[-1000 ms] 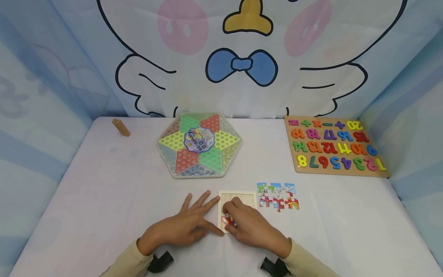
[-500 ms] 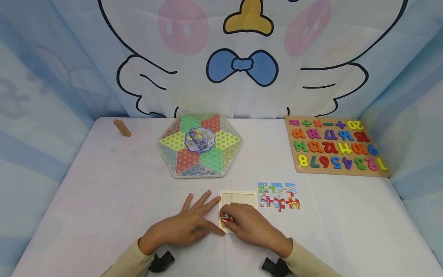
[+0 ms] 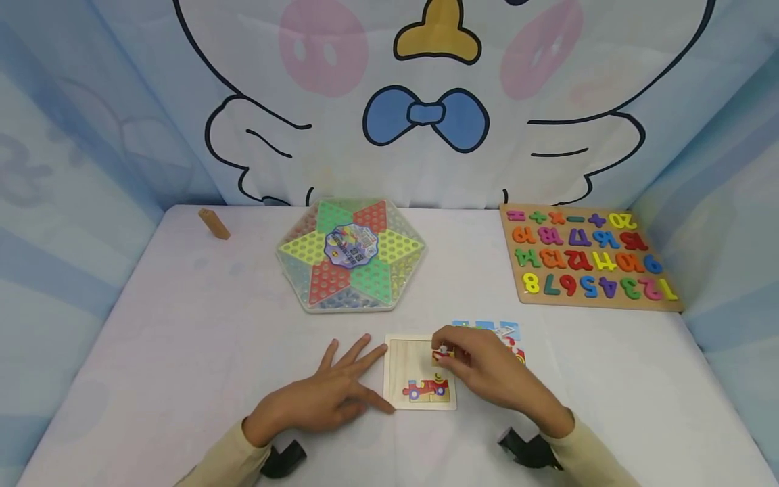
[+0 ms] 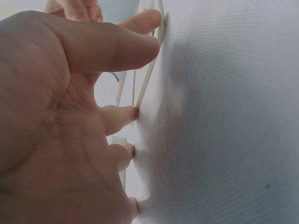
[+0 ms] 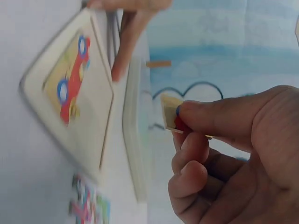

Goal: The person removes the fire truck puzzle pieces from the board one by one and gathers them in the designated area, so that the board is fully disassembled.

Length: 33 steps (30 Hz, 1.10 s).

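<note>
My left hand (image 3: 328, 399) lies spread on the white cloth, index fingertip and thumb at the left edge of a small wooden puzzle tray (image 3: 426, 406). Joined pieces showing a red vehicle (image 3: 429, 389) with blue wheels fill the tray's lower right; bare wood shows in the rest. Thumb and fingers of my right hand (image 3: 496, 368) pinch a jigsaw piece (image 5: 169, 112) with red and blue print, held up over the tray's right side. Loose jigsaw pieces (image 3: 505, 328) lie right of the tray, partly hidden behind this hand.
A hexagonal Chinese checkers board (image 3: 351, 257) sits behind the tray. To the back right is a wooden number board (image 3: 590, 260) with colourful numerals. At the back left, a small wooden block (image 3: 214, 224) stands near the table's far edge.
My right hand has lifted a jigsaw piece from the tray's lower left and carried it right and away from me, uncovering the joined vehicle pieces. The left hand stays in place.
</note>
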Tool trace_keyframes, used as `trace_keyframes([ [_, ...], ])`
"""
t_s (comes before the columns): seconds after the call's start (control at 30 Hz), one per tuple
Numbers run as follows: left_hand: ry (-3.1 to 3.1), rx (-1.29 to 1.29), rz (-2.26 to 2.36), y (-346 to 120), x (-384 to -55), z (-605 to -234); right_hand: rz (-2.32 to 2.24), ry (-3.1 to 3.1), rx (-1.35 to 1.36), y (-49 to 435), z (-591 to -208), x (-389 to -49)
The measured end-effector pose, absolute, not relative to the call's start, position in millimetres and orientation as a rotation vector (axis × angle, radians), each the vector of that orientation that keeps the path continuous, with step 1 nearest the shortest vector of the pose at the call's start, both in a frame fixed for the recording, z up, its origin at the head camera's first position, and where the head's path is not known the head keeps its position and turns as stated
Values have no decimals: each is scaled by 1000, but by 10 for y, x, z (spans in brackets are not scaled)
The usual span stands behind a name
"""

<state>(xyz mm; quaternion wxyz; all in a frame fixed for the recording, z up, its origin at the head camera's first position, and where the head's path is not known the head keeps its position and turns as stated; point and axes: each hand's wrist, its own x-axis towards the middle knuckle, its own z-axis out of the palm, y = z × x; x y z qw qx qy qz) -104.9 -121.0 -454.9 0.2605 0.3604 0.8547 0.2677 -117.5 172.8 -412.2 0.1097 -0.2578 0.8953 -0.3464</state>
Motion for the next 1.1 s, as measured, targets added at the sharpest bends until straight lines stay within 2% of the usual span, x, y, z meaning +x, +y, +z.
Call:
trace_keyframes([
  [0.33, 2302, 945, 737, -1206, -1048, -4545, -938, 2603, -571, 2153, -4260, -1077],
  [0.83, 2303, 935, 744, -1201, -1049, -4541, -815, 2832, -581, 2082, -4469, -933],
  [1.1, 2308, 944, 743, -1206, -1050, -4554, -785, 2871, -466, 2016, -4501, -910],
])
